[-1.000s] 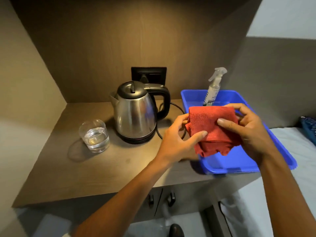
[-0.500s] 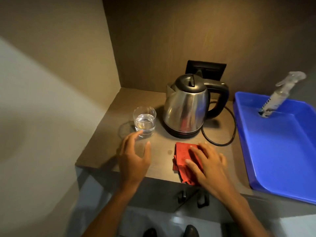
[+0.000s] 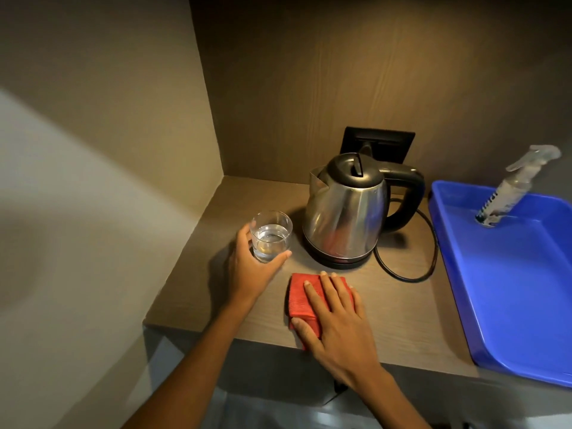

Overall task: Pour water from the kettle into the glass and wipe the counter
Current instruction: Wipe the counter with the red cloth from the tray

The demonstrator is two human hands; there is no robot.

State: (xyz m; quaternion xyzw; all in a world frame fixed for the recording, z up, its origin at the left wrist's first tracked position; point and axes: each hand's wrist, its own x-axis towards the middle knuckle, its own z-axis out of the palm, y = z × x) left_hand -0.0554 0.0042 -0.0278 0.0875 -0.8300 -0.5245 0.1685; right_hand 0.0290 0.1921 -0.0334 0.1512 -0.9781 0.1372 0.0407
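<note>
A steel kettle (image 3: 346, 215) with a black lid and handle stands on its base at the back of the brown counter (image 3: 399, 311). To its left is a clear glass (image 3: 271, 236), partly filled with water. My left hand (image 3: 251, 267) is wrapped around the glass, fingers behind it and thumb in front. A folded red cloth (image 3: 301, 297) lies flat on the counter in front of the kettle. My right hand (image 3: 335, 317) presses down on the cloth with fingers spread, covering its right half.
A blue tray (image 3: 507, 286) sits at the right, overhanging the counter's front edge, with a clear spray bottle (image 3: 510, 188) standing in its far corner. The kettle's black cord (image 3: 411, 270) loops between kettle and tray. Walls close the left and back; a black socket plate (image 3: 379, 144) is behind the kettle.
Both hands brought the cloth from over the tray down onto the counter. My right hand now presses it flat, and my left hand has reached forward and closed around the glass.
</note>
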